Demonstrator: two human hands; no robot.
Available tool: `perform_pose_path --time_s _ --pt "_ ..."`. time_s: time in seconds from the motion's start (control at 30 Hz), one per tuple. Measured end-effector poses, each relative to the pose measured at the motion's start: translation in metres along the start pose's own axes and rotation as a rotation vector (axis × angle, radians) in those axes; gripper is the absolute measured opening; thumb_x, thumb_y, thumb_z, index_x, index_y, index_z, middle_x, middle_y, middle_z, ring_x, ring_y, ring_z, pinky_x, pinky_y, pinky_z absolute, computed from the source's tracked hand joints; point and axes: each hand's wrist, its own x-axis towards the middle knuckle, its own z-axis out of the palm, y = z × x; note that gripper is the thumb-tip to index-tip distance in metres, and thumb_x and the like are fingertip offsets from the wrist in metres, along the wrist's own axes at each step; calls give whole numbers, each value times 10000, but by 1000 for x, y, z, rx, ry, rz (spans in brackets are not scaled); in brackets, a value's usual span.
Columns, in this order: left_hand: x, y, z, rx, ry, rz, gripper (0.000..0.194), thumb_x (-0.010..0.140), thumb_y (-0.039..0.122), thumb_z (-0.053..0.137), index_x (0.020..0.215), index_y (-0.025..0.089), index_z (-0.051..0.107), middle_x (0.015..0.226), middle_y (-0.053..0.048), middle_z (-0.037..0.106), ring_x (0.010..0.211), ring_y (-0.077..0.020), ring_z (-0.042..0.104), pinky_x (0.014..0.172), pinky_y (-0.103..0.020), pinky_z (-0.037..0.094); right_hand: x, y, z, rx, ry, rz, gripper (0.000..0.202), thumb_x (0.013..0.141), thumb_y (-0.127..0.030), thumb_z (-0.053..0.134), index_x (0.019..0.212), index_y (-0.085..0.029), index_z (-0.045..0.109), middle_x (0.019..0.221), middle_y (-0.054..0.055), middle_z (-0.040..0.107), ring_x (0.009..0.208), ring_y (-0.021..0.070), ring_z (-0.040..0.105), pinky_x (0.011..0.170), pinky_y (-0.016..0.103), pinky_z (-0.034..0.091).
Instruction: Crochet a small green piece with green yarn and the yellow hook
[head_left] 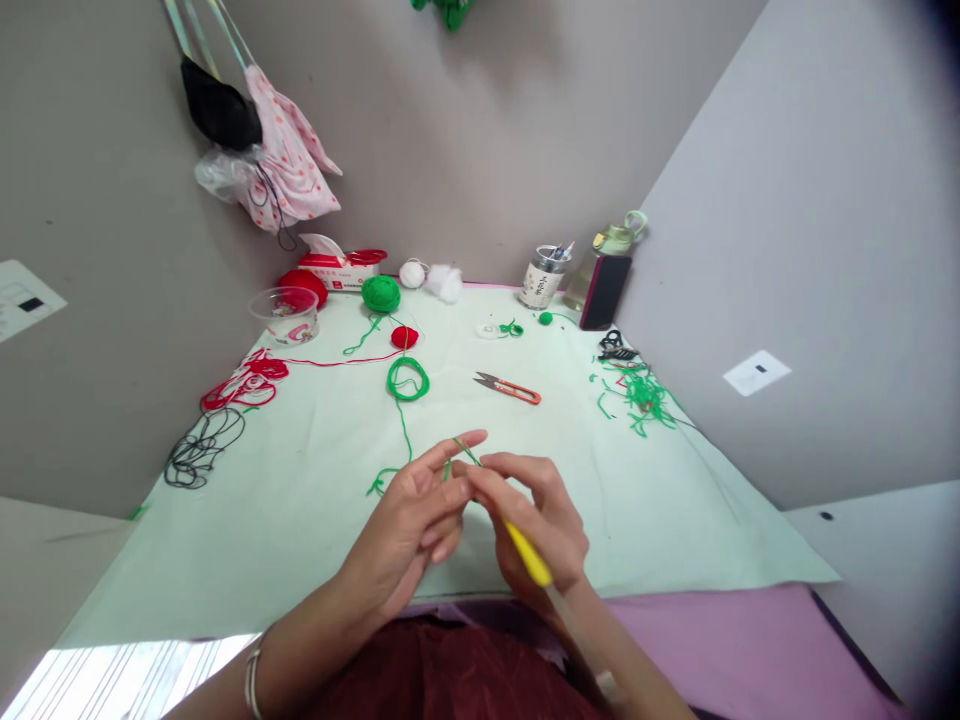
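Near the table's front edge my left hand has its index finger stretched out, with green yarn looped over it and its thumb pressed near the other fingers. Close against it, my right hand is closed round a tool with a yellow handle; the tool's tip is hidden between the hands. The yarn runs back from my left hand to a green coil and towards a green ball. Orange-handled snips lie behind the hands.
Red yarn and black cord lie at the left, beside a clear tub. Green scraps are at the right. A pen cup, a phone and a tissue box stand by the wall.
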Motion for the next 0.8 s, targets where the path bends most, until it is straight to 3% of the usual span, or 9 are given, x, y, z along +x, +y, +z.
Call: perform_pose_path --time_s 0.07,0.17,0.27,0.4,0.53,0.63,0.7,0.8 --pt "1 6 0 -84 -23 -53 471 808 271 913 1253 176 790 724 85 507 460 -1 152 397 -152 215 4 0 -1 186 80 175 302 1041 -97 599 1171 -281 800 972 60 795 839 192 741 725 329 617" --pt "0 11 -1 -66 -17 6 431 797 238 916 1215 206 816 838 44 592 469 12 205 402 -145 220 12 -1 -2 466 111 372 246 1076 -168 582 1061 -271 805 924 35 777 747 160 692 667 306 585" --pt "-1 9 -1 40 -28 65 412 807 285 923 1206 234 831 885 14 632 502 -11 302 406 -151 247 17 -2 2 510 40 356 212 1064 -198 621 1041 -273 819 957 43 797 853 183 733 699 305 600" --pt "0 3 0 86 39 162 460 788 279 950 1233 270 831 899 16 639 555 -35 393 433 -143 327 9 -1 9 291 59 231 303 1029 -98 638 1164 -305 812 1002 51 799 872 187 747 722 317 617" --pt "2 5 -3 -77 -5 -10 399 798 270 941 1186 234 857 671 83 478 472 -11 215 403 -128 270 2 3 7 103 53 64 368 988 -61 678 1216 -316 813 1089 79 798 925 206 747 748 337 617" --pt "4 9 -6 -171 -63 -104 310 765 255 954 1060 187 889 628 105 380 477 -4 139 402 -122 244 7 5 0 324 142 286 255 1042 -135 633 1111 -289 823 915 41 773 779 173 702 688 316 577" --pt "5 10 -8 -150 -51 -53 291 758 248 955 1037 198 893 693 74 464 492 -1 201 427 -123 283 12 4 -3 526 158 443 211 1066 -218 626 1030 -280 824 851 22 745 691 151 656 650 305 550" --pt "5 5 -9 -2 -52 67 329 805 271 925 1131 256 878 866 2 635 593 -42 425 531 -153 412 15 3 -1 624 81 493 167 1044 -291 686 985 -275 842 918 36 781 733 152 663 670 299 550"
